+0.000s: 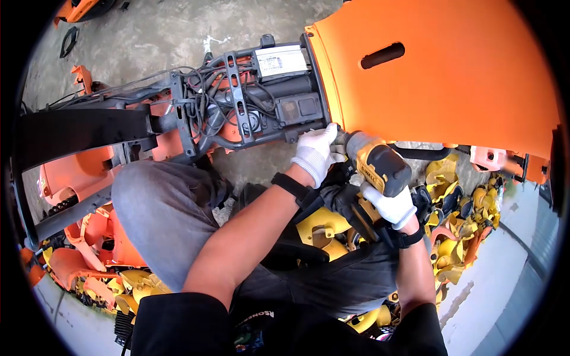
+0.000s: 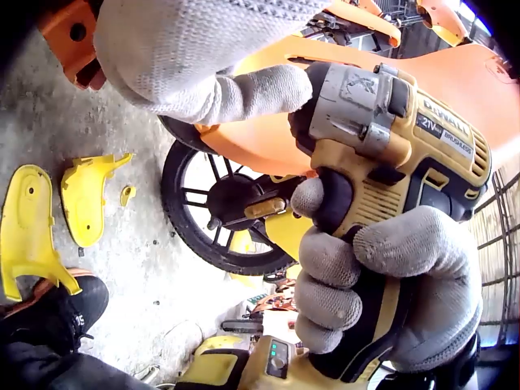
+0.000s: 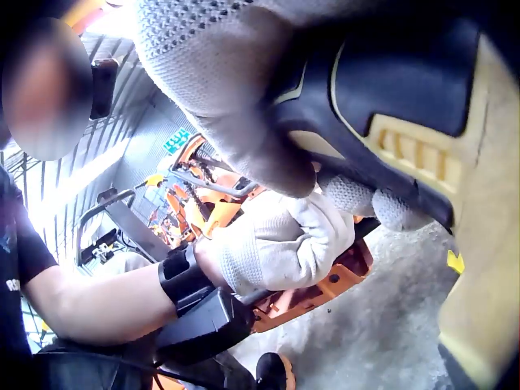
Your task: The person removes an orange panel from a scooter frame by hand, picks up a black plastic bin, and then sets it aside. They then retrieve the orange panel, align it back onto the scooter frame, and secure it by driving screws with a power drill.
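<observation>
My right hand [image 1: 389,204], in a white knit glove, grips the handle of a yellow and black cordless impact driver [image 1: 380,163]. In the left wrist view its fingers wrap the grip below the grey nose [image 2: 349,97]. My gloved left hand [image 1: 316,151] is at the driver's front end, fingers curled about the nose; one finger [image 2: 268,91] reaches onto its dark tip. The tip points at the edge where an orange body panel [image 1: 451,77] meets a dark vehicle frame [image 1: 249,127]. The left hand hides what is at the tip.
Cables [image 1: 208,98] and a white labelled box [image 1: 280,62] sit on the frame. Yellow and orange plastic parts [image 1: 457,237] are heaped beside and behind the person's legs. A black wheel [image 2: 223,203] and loose yellow covers [image 2: 28,219] show in the left wrist view.
</observation>
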`<action>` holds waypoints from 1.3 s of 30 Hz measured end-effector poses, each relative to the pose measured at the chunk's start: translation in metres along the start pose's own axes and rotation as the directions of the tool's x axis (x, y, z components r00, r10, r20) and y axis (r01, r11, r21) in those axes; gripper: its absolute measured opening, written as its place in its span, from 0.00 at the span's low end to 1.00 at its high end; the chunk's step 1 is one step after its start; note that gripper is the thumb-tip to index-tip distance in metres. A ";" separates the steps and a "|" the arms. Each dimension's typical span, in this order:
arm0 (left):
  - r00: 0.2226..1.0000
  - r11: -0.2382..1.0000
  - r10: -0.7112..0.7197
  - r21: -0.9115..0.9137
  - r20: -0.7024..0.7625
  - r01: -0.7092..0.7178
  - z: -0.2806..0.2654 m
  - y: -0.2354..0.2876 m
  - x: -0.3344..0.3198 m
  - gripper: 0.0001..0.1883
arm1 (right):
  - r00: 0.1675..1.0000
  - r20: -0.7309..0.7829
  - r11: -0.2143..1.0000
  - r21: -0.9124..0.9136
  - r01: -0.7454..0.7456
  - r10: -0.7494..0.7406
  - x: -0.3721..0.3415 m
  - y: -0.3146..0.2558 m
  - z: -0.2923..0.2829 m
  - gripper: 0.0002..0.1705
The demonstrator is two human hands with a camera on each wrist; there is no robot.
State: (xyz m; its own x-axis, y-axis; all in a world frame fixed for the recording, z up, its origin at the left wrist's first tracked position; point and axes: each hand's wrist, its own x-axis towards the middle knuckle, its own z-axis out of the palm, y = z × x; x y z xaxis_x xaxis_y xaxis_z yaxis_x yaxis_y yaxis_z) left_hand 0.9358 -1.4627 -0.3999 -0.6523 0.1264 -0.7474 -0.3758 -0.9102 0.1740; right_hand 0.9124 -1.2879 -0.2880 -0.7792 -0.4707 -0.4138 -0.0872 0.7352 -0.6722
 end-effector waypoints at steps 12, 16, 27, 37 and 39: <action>0.990 0.990 -0.099 0.094 -0.106 0.109 0.005 0.006 -0.002 0.18 | 0.941 0.164 0.924 0.202 -0.326 0.296 0.014 -0.029 -0.011 0.27; 0.984 0.976 -0.150 0.142 -0.102 0.163 0.002 0.011 -0.003 0.16 | 0.928 0.201 0.925 0.155 -0.346 0.313 0.023 -0.036 -0.021 0.21; 0.997 0.938 0.071 0.339 0.020 -0.074 -0.003 -0.009 -0.001 0.14 | 0.892 0.278 0.885 0.205 -0.418 0.357 0.039 -0.065 -0.035 0.13; 0.992 0.939 0.129 0.322 -0.006 -0.120 -0.004 -0.010 0.000 0.09 | 0.925 0.280 0.941 0.147 -0.305 0.256 0.046 -0.070 -0.038 0.09; 0.991 0.942 0.133 0.313 -0.011 -0.123 -0.003 -0.012 0.001 0.08 | 0.883 0.316 0.908 0.125 -0.401 0.346 0.049 -0.069 -0.040 0.05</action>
State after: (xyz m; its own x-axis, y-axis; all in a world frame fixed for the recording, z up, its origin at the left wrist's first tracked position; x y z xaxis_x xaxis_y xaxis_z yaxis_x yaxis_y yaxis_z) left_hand 0.9415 -1.4532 -0.4051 -0.6894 0.0001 -0.7243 -0.4795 -0.7496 0.4563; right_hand 0.8559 -1.3425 -0.2371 -0.5221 -0.3153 -0.7925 0.3104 0.7952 -0.5208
